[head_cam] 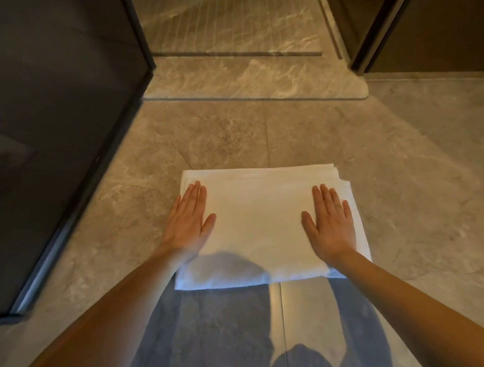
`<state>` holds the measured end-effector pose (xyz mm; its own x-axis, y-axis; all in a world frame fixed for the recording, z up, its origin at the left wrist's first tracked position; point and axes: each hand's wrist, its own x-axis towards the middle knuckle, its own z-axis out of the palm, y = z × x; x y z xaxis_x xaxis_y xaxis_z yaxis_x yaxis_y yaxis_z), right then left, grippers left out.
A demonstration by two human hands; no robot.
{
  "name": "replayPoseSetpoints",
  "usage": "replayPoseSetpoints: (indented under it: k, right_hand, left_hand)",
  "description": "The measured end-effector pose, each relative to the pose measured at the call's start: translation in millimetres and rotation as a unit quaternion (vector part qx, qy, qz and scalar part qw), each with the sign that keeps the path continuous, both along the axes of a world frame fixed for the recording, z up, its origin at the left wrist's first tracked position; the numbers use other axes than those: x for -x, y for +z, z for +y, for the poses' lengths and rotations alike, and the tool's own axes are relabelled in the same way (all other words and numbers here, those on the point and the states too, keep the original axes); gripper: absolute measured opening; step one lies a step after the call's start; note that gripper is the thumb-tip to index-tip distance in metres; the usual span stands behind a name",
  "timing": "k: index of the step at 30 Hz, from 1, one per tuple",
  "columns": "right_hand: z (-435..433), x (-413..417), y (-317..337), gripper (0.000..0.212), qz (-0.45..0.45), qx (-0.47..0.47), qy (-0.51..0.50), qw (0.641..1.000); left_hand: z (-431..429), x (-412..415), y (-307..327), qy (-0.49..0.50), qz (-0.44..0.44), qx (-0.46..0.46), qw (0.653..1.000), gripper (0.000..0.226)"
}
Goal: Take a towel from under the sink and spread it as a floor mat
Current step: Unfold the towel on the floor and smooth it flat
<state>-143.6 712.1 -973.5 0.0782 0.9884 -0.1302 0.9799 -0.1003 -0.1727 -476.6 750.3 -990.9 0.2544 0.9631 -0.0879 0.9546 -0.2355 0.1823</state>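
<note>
Two bare forearms [102, 317] are stretched forward, and the left hand [188, 222] and right hand [331, 223] are laid flat, fingers straight, on the folded white towel [262, 218], which is set on the marble floor [403, 175].

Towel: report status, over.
Both open: left hand, right hand pressing flat. White towel on floor, folded, not spread. Nothing blocking.
</note>
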Motion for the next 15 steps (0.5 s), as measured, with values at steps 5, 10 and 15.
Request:
replayPoseSetpoints:
  k: [5, 10, 15]
  right_hand:
    - [30, -1, 2, 0.068, -0.003, 0.000, -0.005, 1.000]
    - [35, -2, 1, 0.068, -0.011, -0.001, -0.010, 1.000]
    - [37, -2, -2, 0.071, -0.030, -0.002, -0.012, 0.999]
  left_hand:
    - [34, -3, 1, -0.003, 0.007, 0.001, 1.000, 0.073]
    - [41, -4, 2, -0.010, -0.014, 0.006, 1.000, 0.072]
    - [66, -1, 14, -0.032, 0.016, -0.010, 0.999, 0.074]
